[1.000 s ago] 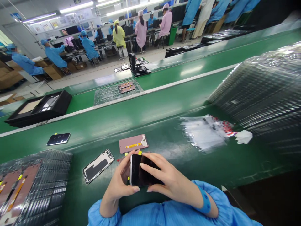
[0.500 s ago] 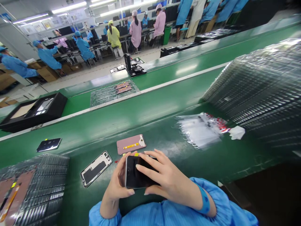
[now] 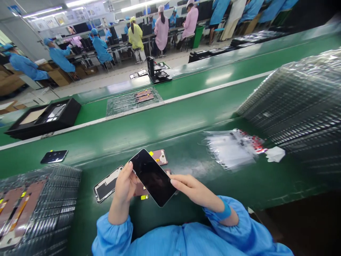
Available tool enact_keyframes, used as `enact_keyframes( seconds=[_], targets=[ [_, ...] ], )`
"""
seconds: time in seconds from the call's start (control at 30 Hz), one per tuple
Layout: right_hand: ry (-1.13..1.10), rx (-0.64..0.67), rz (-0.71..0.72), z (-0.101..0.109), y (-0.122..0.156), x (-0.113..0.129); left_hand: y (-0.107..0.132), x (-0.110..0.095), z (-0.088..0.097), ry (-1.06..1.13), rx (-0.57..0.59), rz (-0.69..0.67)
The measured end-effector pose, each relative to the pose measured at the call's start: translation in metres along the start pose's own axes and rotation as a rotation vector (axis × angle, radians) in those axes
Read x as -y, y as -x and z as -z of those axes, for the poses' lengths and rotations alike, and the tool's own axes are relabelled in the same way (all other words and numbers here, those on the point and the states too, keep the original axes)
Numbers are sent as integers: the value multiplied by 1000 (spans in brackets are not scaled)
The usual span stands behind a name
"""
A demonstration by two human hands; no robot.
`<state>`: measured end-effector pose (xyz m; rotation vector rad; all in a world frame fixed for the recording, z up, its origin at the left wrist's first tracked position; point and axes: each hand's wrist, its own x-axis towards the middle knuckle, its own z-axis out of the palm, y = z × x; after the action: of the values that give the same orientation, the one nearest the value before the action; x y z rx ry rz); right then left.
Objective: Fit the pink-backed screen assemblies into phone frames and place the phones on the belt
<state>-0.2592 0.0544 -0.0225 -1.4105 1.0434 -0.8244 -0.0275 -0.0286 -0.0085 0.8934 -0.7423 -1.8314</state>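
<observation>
A smartphone (image 3: 153, 177) with a dark glass face is held diagonally above the green bench. My left hand (image 3: 124, 188) grips its lower left edge, and the fingertips of my right hand (image 3: 194, 190) press its lower right edge. Beside it lies a white-edged phone frame with a black panel (image 3: 108, 184). A pink-backed phone panel (image 3: 159, 157) is partly hidden behind the phone. Farther left lies a black glass panel (image 3: 54, 156).
Plastic-wrapped tray stacks stand at left (image 3: 34, 199) and right (image 3: 293, 103). Clear bags with red tags (image 3: 231, 149) and a white cloth (image 3: 275, 154) lie on the bench. Beyond are a black box (image 3: 44, 118), a black fixture (image 3: 157, 71) and seated co-workers.
The phone has turned diagonally and risen, its dark face now more exposed. My hands have moved apart and hold it by its edges, and it now covers most of the pink panel.
</observation>
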Motion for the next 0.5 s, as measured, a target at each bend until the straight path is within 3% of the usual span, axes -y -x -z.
enact_keyframes(
  seconds=[0.1, 0.23, 0.33, 0.5],
  targets=[
    [-321, 143, -119, 1, -2, -3, -5, -2, -1, -37, -20, 19],
    [-386, -1, -77, -3, -5, -7, 1, 5, -6, -71, 171, 79],
    [-341, -114, -34, -4, -7, -8, 13, 13, -9, -259, 272, 172],
    [-330, -211, -5, -4, -9, -5, 29, 25, -12, -777, 203, 84]
  ],
)
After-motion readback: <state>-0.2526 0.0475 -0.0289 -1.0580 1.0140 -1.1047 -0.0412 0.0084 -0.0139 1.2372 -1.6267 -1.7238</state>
